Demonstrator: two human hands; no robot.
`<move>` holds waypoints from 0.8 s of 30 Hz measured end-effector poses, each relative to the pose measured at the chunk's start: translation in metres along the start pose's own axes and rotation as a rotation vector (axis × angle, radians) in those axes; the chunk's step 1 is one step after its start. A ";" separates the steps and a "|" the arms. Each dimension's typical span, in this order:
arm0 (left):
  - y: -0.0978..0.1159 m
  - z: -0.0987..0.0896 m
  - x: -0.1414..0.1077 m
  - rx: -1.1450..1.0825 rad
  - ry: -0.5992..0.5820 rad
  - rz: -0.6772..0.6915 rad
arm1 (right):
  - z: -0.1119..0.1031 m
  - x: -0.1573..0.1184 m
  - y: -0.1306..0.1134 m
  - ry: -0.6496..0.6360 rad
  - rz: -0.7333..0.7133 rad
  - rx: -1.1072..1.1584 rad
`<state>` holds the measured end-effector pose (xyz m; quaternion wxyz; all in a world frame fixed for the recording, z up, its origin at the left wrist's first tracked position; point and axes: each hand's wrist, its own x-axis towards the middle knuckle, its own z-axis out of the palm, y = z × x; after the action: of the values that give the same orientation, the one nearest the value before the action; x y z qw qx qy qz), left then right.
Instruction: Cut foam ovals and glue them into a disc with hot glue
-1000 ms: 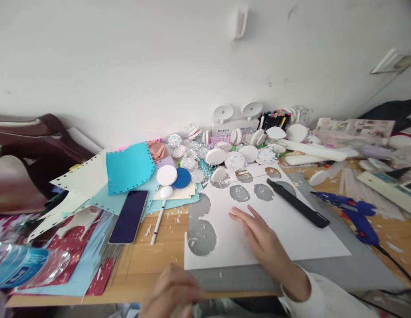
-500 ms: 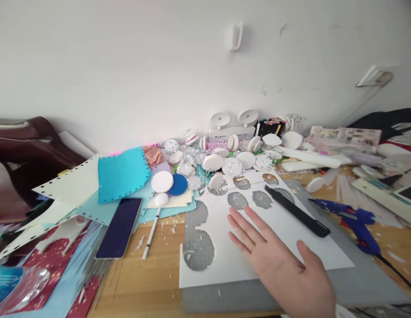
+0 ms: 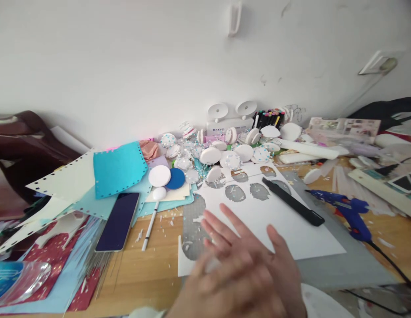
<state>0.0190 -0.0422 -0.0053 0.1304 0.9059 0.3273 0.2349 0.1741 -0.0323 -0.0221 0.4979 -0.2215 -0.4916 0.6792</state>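
My right hand [image 3: 248, 236] is raised over the white sheet [image 3: 245, 212], palm up, fingers stretched out and holding nothing. In front of it my left hand [image 3: 225, 287] is smeared by motion and overlaps the right palm; whether the two touch or anything lies between them I cannot tell. Ragged round holes are cut through the sheet, with the grey cutting mat [image 3: 344, 271] showing in them. On the sheet, right of my hands, lies a black cutter knife [image 3: 293, 202].
A blue glue gun [image 3: 351, 212] with a cable lies right. White foam discs [image 3: 211, 155] with bead trims crowd the wall side. Left are a phone [image 3: 118, 223], a white pen [image 3: 150, 226], a blue disc [image 3: 176, 178], turquoise felt [image 3: 120, 170] and a plastic bottle [image 3: 18, 282].
My left hand has come into view from below and moved over the right palm. My right hand has shifted left, still open. The view has tilted slightly downward.
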 end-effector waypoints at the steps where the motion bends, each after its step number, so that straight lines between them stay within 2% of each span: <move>1: -0.010 -0.002 0.003 0.012 -0.014 0.027 | 0.004 -0.001 0.001 -0.014 0.002 0.079; 2: -0.022 -0.005 0.004 0.045 -0.023 0.048 | 0.007 -0.005 0.002 -0.022 -0.004 0.134; 3: -0.034 -0.008 0.001 0.157 0.021 0.032 | 0.007 -0.012 0.001 -0.026 -0.020 0.157; 5: -0.059 -0.015 -0.012 0.350 0.190 -0.156 | -0.002 -0.032 -0.002 -0.038 -0.076 0.076; 6: -0.071 -0.019 -0.021 0.406 0.299 -0.265 | -0.010 -0.043 -0.004 -0.063 -0.112 -0.040; 7: -0.082 -0.021 -0.031 0.446 0.386 -0.357 | -0.020 -0.054 -0.005 -0.043 -0.144 -0.217; 8: -0.091 -0.023 -0.041 0.467 0.417 -0.429 | -0.032 -0.063 -0.004 0.059 -0.127 -0.454; 9: -0.099 -0.024 -0.050 0.481 0.441 -0.475 | -0.043 -0.069 -0.002 0.128 -0.034 -0.740; 11: -0.111 -0.021 -0.064 0.500 0.419 -0.563 | -0.063 -0.075 0.007 0.196 -0.091 -1.210; 12: -0.115 -0.018 -0.068 0.502 0.397 -0.586 | -0.071 -0.076 0.014 0.159 -0.078 -1.380; 14: -0.119 -0.011 -0.072 0.485 0.347 -0.614 | -0.080 -0.075 0.026 0.060 -0.081 -1.607; 17: -0.121 -0.006 -0.072 0.445 0.319 -0.626 | -0.085 -0.078 0.036 -0.026 -0.087 -1.767; 21: -0.110 -0.020 -0.077 0.340 0.269 -0.735 | -0.086 -0.085 0.036 -0.015 -0.152 -1.829; 24: -0.088 -0.037 -0.087 0.268 0.270 -0.786 | -0.082 -0.082 0.034 0.056 -0.250 -1.751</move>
<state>-0.1053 -0.0295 -0.0370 0.0471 0.6824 0.6891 0.2393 0.2572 -0.0694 -0.1018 0.2323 -0.4843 -0.8435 -0.0059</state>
